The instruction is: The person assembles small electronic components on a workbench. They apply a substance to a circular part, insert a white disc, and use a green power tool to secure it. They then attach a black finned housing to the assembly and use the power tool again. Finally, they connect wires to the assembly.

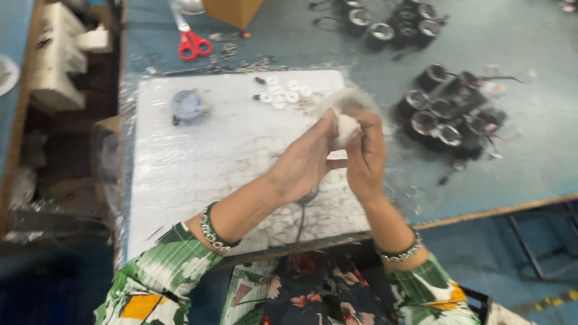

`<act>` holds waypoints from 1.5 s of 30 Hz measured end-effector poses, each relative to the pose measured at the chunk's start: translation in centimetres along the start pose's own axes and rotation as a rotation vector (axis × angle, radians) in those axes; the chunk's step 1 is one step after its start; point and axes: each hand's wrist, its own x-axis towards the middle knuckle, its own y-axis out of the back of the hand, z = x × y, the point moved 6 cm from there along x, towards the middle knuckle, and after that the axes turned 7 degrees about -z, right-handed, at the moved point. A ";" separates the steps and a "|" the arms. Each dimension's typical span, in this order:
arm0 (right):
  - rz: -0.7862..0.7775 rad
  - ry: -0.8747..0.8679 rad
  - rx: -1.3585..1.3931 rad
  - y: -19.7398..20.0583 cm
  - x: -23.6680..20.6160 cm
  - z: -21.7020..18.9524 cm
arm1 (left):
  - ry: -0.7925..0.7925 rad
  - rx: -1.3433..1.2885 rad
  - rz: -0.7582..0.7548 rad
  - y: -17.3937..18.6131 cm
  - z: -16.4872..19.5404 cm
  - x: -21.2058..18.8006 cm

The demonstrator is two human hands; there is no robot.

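Both hands pinched one small white part (346, 127): left hand (307, 159) and right hand (364, 153) closed on it; best kept steady over white board (198, 174).

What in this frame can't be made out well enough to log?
- White object, head view: motion-blurred and wrapped by left hand and right hand; kind unclear.
- Small white rings: too blurred to count.
- Scissors: blade tips cut off by top edge.
- Dark round parts: blurred, details unreadable.
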 end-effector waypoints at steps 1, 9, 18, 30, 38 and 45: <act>0.079 -0.057 0.160 0.5 -0.9 0.7 | 0.017 0.015 0.010 -0.8 -0.7 0.6; 0.293 -0.308 0.514 2.1 -7.4 2.6 | 0.208 -0.101 -0.101 -3.9 -3.6 0.9; 0.207 -0.387 0.341 1.0 -1.3 1.8 | 0.056 -0.041 -0.170 -0.4 -0.9 -1.1; 0.442 -0.220 0.544 3.8 6.7 9.1 | -0.265 0.095 0.025 8.1 6.6 -0.2; 0.224 -0.268 0.502 2.1 2.9 6.5 | -0.153 0.377 0.047 6.5 2.9 -0.5; 0.092 0.007 -0.228 0.5 3.1 1.9 | -0.208 0.523 -0.130 2.9 3.8 -0.5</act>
